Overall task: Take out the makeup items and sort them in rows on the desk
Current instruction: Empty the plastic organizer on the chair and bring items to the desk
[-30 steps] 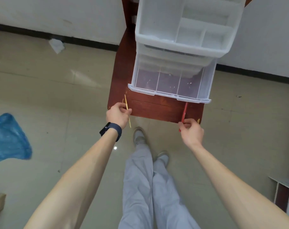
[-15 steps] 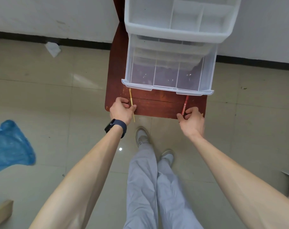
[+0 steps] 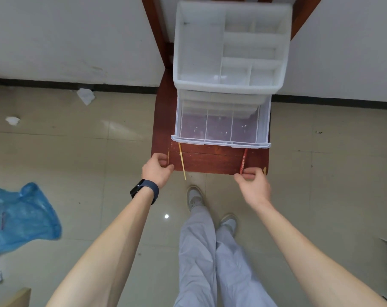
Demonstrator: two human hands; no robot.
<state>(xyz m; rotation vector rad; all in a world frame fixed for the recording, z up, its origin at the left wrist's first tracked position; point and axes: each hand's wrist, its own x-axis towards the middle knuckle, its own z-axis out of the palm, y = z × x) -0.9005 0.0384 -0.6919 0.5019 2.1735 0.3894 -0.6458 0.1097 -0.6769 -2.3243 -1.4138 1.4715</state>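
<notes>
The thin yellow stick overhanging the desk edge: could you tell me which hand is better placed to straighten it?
Probably the left hand: it sits right beside the yellow stick, whereas the right hand is busy pinching the red pencil.

- A crumpled blue plastic bag point(image 3: 22, 218) lies on the beige tiled floor point(image 3: 99, 151).
- Two white paper scraps point(image 3: 85, 96) point(image 3: 12, 120) lie beyond the bag, nearer the wall point(image 3: 66, 36).

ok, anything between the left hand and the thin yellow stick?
Nothing visible. The thin yellow stick lies on bare desk just right of the left hand, its near end overhanging the front edge.
</notes>
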